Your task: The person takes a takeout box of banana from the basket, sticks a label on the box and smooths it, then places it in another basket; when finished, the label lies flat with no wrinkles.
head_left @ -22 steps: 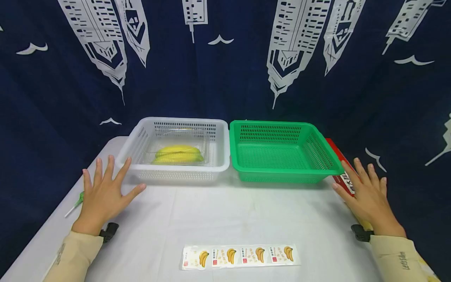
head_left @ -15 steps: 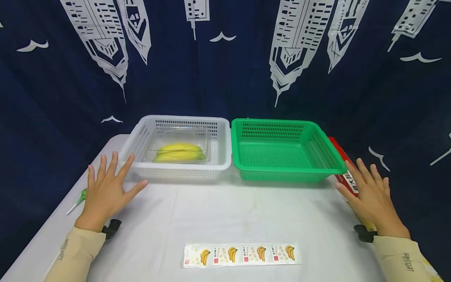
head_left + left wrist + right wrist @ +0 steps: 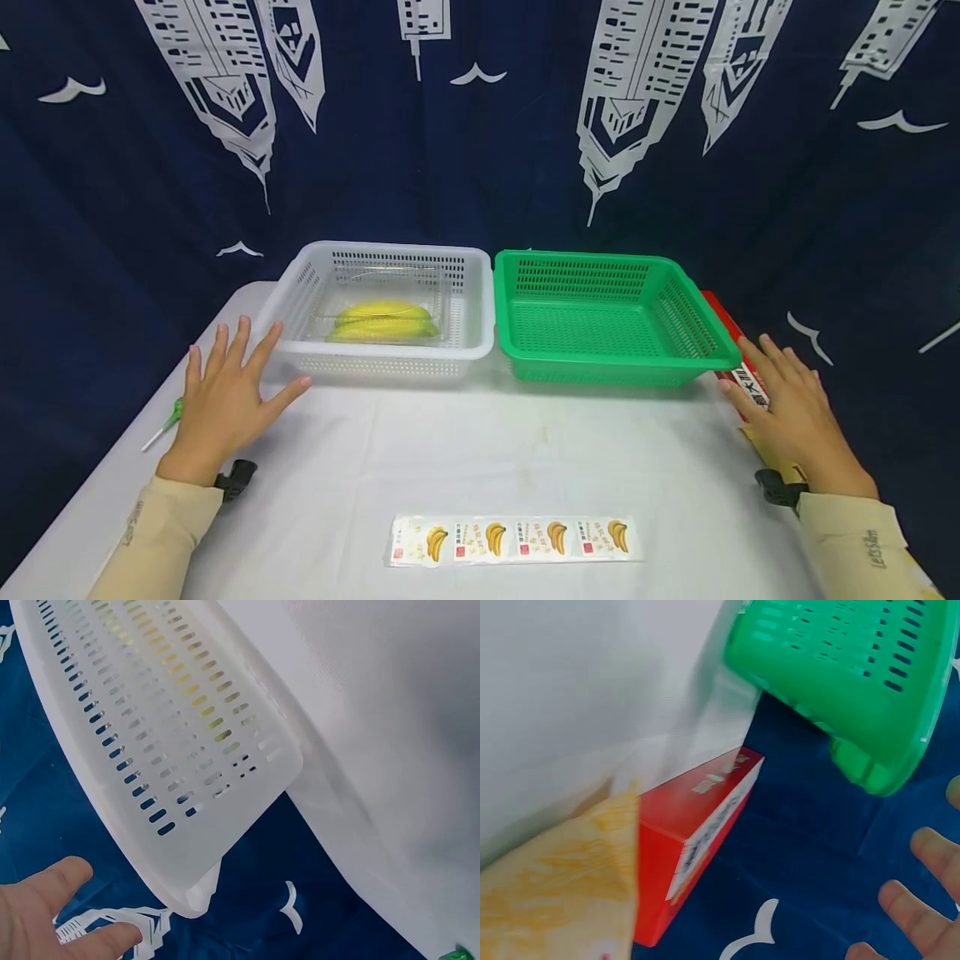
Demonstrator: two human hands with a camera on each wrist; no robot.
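My left hand (image 3: 221, 408) is held with fingers spread, near the front left corner of the white basket (image 3: 480, 350), holding nothing. Inside that basket, a clear plastic box (image 3: 442, 287) contains yellow-green bananas (image 3: 384, 322). On the other side, my right hand (image 3: 798, 417) has its fingers extended beside the green basket (image 3: 622, 367), partly in front of a red box (image 3: 723, 317). Nothing is in its grasp. In the right wrist view, the red box (image 3: 705, 802) lies beside a yellow-patterned packet (image 3: 562, 877). A strip of banana-printed stickers (image 3: 513, 540) lies at the table's front.
The two baskets stand side by side at the back of the white-covered table (image 3: 480, 450). A green-handled tool (image 3: 174, 410) with a pale shaft lies left of my left hand. Behind everything hangs a dark blue printed cloth (image 3: 465, 167).
The head view has shifted slightly, so the things on the table sit a little higher in it. My right hand's fingers have drawn closer together. The baskets keep their places.
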